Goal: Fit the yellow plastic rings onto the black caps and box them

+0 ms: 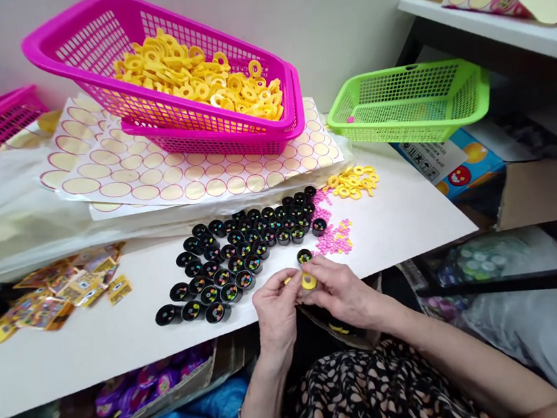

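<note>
Work is at the lower centre of the frame, where both hands meet above the near edge of the white table [124, 351].

Right hand [343, 290]: thumb and fingers closed narrowly on a yellow ring [308, 282], pale at its middle. Whether a further part sits beneath the ring cannot be told; the fingers cover it.

Left hand [276, 306]: fingertips pinched narrow on a yellow bit [288, 280]. Whether this joins the ring cannot be told.

Step in hand, as judged: two-handed fingertip handling of one small yellow part. The next move appears to call for a light, steady pinch and close alignment of the two hands. Clearance is needed at the single black cup [304, 256] just beyond the fingertips; a knock could spill its small coloured pieces.

Adjacent parts:
- Black cups [244, 280], with coloured pieces visible in many: grouped at centre, left of the hands.
- Pink pieces [333, 241]: scattered right of the cups.
- Loose yellow rings [353, 182]: piled right of centre, beyond the pink pieces.
- Magenta basket [109, 97]: tilted, upper centre, holding many more yellow rings.
</note>
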The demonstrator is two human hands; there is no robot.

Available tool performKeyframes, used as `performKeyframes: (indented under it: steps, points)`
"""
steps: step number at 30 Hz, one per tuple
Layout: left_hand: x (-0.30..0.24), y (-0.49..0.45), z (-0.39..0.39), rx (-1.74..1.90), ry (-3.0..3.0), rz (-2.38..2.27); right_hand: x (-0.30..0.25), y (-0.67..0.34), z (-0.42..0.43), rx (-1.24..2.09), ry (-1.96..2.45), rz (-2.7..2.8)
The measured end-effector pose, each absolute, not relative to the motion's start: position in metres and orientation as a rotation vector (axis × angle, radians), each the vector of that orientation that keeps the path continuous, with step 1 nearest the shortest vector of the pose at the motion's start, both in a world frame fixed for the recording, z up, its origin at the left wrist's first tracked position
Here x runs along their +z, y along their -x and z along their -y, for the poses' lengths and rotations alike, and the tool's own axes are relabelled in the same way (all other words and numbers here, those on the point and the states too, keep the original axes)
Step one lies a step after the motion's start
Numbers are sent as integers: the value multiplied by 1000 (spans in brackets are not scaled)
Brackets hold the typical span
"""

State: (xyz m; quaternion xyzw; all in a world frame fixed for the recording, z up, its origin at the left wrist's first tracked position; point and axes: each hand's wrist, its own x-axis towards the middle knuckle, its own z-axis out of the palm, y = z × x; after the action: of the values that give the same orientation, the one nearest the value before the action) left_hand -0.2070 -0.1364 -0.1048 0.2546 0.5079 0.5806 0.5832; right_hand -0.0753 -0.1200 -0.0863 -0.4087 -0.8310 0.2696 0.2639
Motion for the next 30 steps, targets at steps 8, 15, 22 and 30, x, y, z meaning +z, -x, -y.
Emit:
performKeyframes:
  steps: [8, 15, 22, 30]
  points:
    - [-103, 207, 113, 1426, -491, -1155, -88, 72, 106, 767, 1044, 2176]
    - [-113, 201, 97, 1518, -474, -1246, -102, 66, 88, 627, 1216, 2099]
    - [-122, 195, 96, 1436, -478, -1292, -109, 68, 82, 702, 1187, 2084]
    - [-122, 189, 95, 1444, -581, -1332, -110, 71, 81, 742, 1184, 2040]
